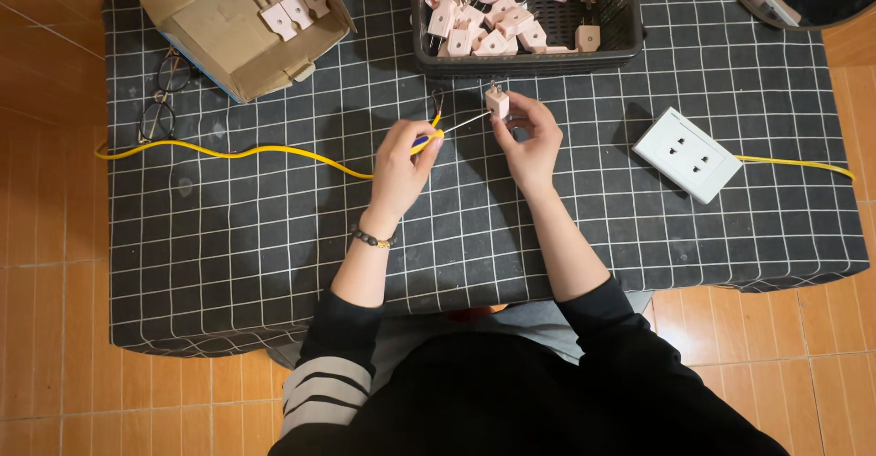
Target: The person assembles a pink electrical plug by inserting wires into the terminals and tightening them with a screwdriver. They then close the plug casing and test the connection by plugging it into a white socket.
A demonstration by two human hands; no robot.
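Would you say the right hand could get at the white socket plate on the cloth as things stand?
Probably yes, once freed. The right hand now holds a pink plug, but the socket plate lies just to its right on the checked cloth with nothing between them.

We see a matt checked cloth (228, 237), a smooth pink plastic plug (497, 102) with metal prongs, a glossy yellow cable (228, 152), a rough cardboard box (219, 31), a black plastic basket (529, 59), and a glossy wood-look floor (46, 237).
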